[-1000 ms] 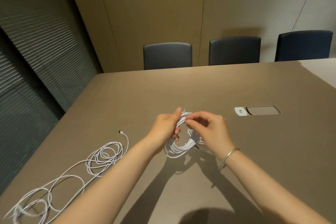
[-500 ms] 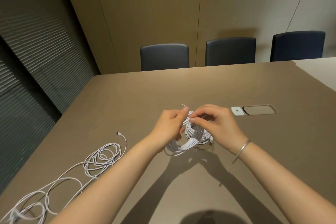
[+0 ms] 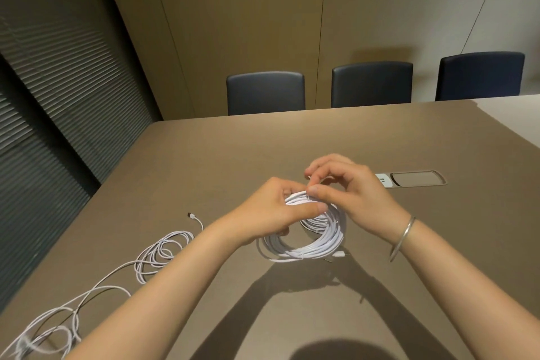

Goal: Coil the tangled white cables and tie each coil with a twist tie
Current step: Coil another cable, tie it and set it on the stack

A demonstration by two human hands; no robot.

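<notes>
Right hand (image 3: 355, 196) has shifted over the coil top, fingertips pinching what looks like a twist tie, left hand (image 3: 273, 212) clamping the white cable coil (image 3: 309, 242) above the table (image 3: 409, 242); tying underway, tangled cable (image 3: 152, 257) untouched at left.

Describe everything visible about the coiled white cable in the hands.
The coiled white cable is a thin, smooth cord wound into many round loops. Its lower arc lies near the brown table; whether it touches is unclear. The left hand grips the top, thumb across the strands, while the right hand pinches there. A plug end pokes out lower right.
</notes>
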